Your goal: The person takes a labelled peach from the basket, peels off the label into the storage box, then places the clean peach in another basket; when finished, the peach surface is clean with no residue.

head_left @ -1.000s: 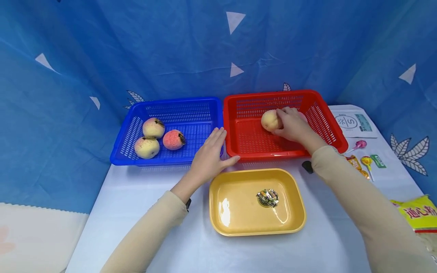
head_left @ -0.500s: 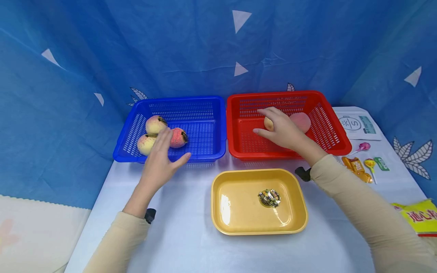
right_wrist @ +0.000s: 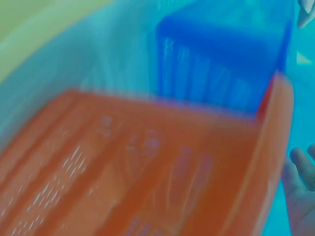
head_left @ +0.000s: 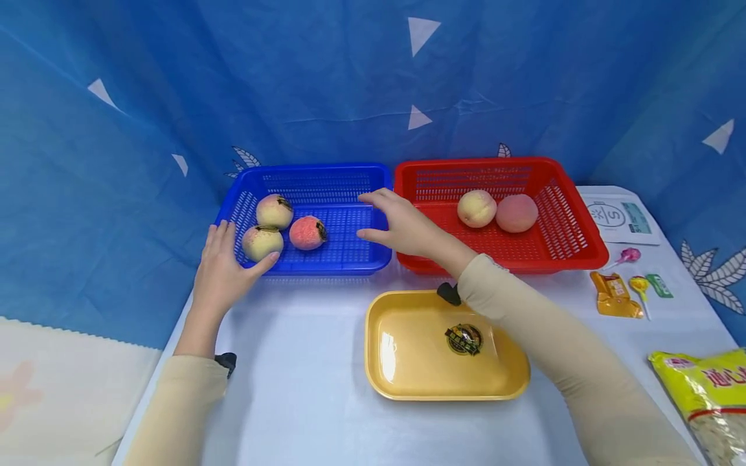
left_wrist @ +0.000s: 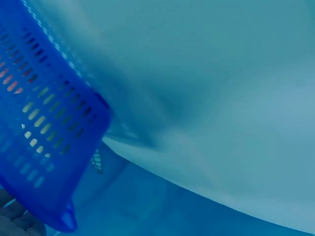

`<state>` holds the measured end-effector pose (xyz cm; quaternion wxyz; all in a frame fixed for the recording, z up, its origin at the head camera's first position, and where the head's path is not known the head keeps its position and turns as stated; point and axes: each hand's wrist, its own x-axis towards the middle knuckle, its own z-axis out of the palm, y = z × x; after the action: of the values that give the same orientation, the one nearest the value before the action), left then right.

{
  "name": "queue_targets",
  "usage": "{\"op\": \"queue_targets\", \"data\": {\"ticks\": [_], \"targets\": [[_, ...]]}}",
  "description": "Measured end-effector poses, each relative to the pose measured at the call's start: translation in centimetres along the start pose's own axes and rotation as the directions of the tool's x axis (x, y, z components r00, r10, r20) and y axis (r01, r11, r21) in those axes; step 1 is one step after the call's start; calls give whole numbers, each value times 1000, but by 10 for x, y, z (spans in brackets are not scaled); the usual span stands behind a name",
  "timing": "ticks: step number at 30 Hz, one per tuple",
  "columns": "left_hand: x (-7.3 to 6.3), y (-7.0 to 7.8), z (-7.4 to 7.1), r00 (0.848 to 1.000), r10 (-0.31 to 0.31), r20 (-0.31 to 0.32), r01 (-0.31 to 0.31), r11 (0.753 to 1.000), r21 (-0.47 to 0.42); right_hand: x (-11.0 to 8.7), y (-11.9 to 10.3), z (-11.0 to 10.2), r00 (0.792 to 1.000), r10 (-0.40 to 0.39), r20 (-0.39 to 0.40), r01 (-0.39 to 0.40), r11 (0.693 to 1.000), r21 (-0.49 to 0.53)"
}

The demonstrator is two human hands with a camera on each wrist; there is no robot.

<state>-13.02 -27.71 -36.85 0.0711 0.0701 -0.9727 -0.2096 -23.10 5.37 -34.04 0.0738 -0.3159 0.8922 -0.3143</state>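
My left hand point(head_left: 224, 275) is at the left front corner of the blue basket point(head_left: 326, 267), its fingers extended along the left side; whether it touches the rim I cannot tell. Three peaches lie in that basket: a red-pink peach point(head_left: 307, 233), a pale peach point(head_left: 262, 243) and another pale peach point(head_left: 274, 211), all with dark marks. Over the blue basket's right end hovers my right hand point(head_left: 402, 223), fingers spread and holding nothing. In the red basket point(head_left: 542, 264) a yellowish peach point(head_left: 476, 208) sits beside a pink peach point(head_left: 517, 213). The right wrist view is blurred.
A yellow tray point(head_left: 373, 349) with a dark round label stands in front, partly under my right sleeve. To the right lie a white packet point(head_left: 620, 217), a pink lollipop point(head_left: 628, 255), a yellow lollipop point(head_left: 639, 285), an orange wrapper point(head_left: 614, 298) and a yellow bag point(head_left: 705, 382).
My right hand has released the yellowish peach in the red basket and moved left over the blue basket. My left hand has moved left from between the baskets to the blue basket's left corner.
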Motion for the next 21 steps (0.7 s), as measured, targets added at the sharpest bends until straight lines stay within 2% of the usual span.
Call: {"op": "queue_targets", "data": {"ticks": [4, 13, 21], "targets": [[3, -6, 1, 1000, -26, 18, 25, 999, 31, 22, -14, 22, 999, -4, 46, 4, 1000, 0], [9, -17, 4, 995, -83, 59, 79, 995, 64, 59, -34, 58, 993, 11, 116, -21, 996, 92], [10, -22, 6, 993, -93, 71, 89, 995, 55, 82, -42, 77, 991, 25, 131, -33, 998, 59]]}}
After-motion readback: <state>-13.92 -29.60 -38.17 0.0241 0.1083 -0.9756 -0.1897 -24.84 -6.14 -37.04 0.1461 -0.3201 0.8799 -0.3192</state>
